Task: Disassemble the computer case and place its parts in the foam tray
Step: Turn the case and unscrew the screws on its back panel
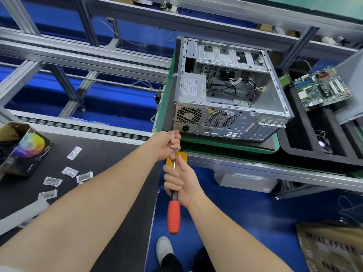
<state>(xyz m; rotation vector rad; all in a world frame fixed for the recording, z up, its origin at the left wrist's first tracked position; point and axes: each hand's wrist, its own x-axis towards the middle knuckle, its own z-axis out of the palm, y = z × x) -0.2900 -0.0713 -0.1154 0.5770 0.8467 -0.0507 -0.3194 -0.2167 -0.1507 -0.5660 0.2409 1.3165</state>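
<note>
— What is held nearest?
— A red screwdriver (173,216). The handle is clamped in the grip of the right hand (181,183), the thin shaft in that of the left hand (169,144).
— Where is the tip?
— At the back corner of the computer case (225,91), set open on a green mat (225,147). A circuit board (322,89) is laid in the foam tray (300,134) beside it.
</note>
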